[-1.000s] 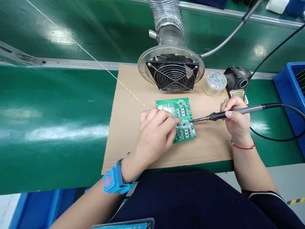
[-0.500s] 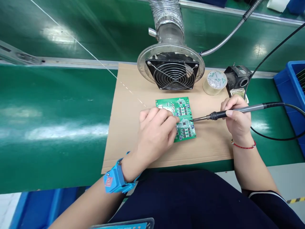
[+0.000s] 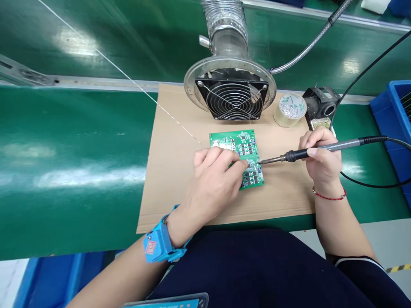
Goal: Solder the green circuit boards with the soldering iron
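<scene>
A green circuit board point(image 3: 248, 146) lies on a flat cardboard sheet point(image 3: 176, 128). My left hand point(image 3: 216, 179) is over the board's left part, its fingers pinched around thin solder wire point(image 3: 140, 88) that runs in from the upper left. The wire's end by the fingertips is too fine to make out. In my right hand point(image 3: 323, 160) is a soldering iron point(image 3: 343, 145), held like a pen. Its tip points left and meets the right part of the board, close to my left fingertips. A blue wrist strap point(image 3: 160, 243) is on my left wrist.
Behind the board stands a fume extractor fan point(image 3: 236, 101) on a flexible duct. To its right are a tape roll point(image 3: 290, 111) and a black iron stand point(image 3: 322, 102) with a sponge. A blue bin point(image 3: 387, 124) is at the far right, and the iron's cable point(image 3: 369, 185) loops nearby.
My left hand has shifted slightly right, its fingertips closer to the iron's tip. The soldering iron stays at nearly the same spot on the board.
</scene>
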Tool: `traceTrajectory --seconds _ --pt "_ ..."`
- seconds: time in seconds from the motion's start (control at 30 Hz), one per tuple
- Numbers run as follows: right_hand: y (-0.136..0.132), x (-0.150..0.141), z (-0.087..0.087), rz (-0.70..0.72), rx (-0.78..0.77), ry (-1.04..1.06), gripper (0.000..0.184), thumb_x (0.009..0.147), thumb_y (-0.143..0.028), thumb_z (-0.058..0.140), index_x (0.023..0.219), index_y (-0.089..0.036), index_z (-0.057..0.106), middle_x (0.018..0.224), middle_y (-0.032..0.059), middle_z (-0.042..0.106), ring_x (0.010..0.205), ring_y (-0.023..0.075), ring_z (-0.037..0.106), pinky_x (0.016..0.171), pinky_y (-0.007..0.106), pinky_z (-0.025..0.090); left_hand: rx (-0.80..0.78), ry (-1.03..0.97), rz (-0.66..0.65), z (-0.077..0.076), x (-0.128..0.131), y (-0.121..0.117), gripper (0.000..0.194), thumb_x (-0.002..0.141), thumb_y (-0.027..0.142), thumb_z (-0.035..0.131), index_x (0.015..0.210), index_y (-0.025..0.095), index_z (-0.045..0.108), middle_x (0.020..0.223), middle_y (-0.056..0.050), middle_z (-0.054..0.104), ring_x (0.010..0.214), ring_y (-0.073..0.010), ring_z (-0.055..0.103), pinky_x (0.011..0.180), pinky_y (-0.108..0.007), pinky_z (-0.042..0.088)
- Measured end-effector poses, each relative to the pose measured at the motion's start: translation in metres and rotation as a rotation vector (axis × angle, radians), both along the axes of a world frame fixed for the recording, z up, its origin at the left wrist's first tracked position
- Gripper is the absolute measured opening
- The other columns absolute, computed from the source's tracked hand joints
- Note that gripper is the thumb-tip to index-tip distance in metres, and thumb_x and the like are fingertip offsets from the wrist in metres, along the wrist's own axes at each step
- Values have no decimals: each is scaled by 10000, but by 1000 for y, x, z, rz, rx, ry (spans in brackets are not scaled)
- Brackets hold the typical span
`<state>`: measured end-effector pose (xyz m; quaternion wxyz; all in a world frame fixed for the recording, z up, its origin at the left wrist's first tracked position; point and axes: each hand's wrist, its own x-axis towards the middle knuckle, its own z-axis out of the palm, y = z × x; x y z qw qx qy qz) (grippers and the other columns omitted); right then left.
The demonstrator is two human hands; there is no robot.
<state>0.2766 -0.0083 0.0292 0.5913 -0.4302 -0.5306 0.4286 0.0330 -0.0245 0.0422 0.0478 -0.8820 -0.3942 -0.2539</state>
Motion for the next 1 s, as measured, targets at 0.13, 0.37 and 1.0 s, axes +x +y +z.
traceTrajectory --seconds 0.13,0.37,1.0 --pt "-1 0 0 21 -10 16 120 661 -256 635 630 -219 525 535 -43 483 444 96 369 443 268 238 16 34 -1 -2 3 1 220 881 63 510 783 214 635 776 -29 667 744 -199 545 663 -371 349" --pt "0 -1 0 32 -8 -1 130 674 -265 627 640 -222 510 533 -41 472 444 97 351 444 273 244 92 98 -34 -3 8 3 224 885 61 520 764 211 635 786 -23 649 753 -199 516 725 -356 369" --pt "-12 -8 -1 -194 99 -130 252 802 -428 717 787 -213 586 631 -57 537 473 75 491 450 228 384 -395 -352 -85 1 -9 -15 180 945 82 483 950 176 636 838 -10 591 751 -104 603 649 -213 481"
